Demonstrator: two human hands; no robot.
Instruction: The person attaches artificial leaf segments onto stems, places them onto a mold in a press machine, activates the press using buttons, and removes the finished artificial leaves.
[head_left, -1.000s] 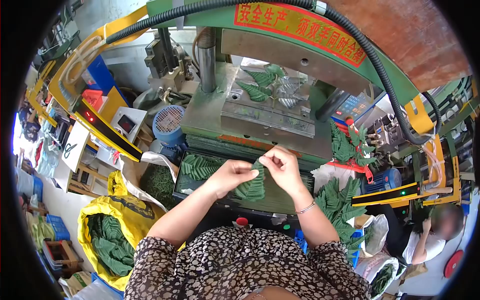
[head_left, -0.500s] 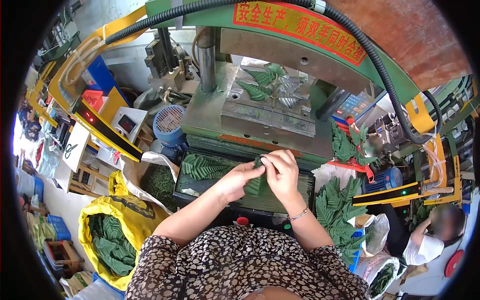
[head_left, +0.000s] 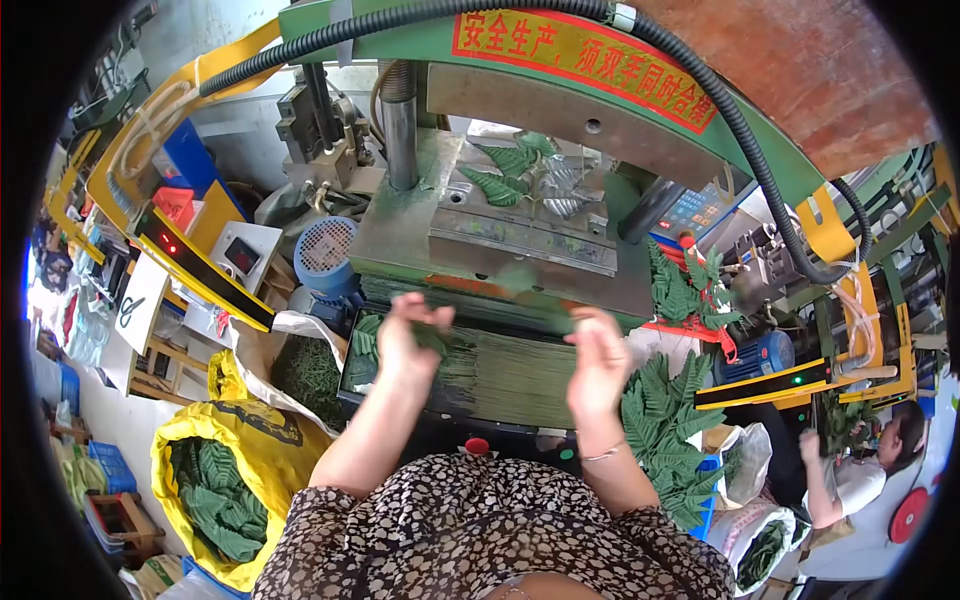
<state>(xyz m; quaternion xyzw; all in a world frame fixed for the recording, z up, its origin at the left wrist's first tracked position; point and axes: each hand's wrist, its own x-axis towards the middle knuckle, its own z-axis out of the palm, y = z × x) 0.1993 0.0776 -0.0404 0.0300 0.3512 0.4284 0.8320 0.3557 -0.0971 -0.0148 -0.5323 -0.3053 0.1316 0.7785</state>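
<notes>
My left hand [head_left: 405, 345] is raised over the left part of the dark tray [head_left: 355, 395], its fingers smeared by motion. Dark green shows beside these fingers; whether they hold it, I cannot tell. My right hand [head_left: 598, 365] is over the tray's right side, fingers pinched together. A motion-blurred green artificial leaf [head_left: 525, 283] stretches from near its fingertips toward the press. At the tray's left end lie green leaves [head_left: 366, 335], partly behind my left hand. On the press's metal mould [head_left: 565, 190] rest fern-like leaves [head_left: 495, 187].
A yellow sack [head_left: 180, 490] of leaves stands at lower left, beside a bag of green scraps [head_left: 315, 375]. Leaf bunches [head_left: 665, 430] are piled on the right. Yellow-black sensor bars [head_left: 205, 265] flank the press. Another person [head_left: 850, 465] sits at far right.
My hands were together on a leaf over the tray; now they are apart, the left moved left and up, the right slightly right. The view has shifted a little.
</notes>
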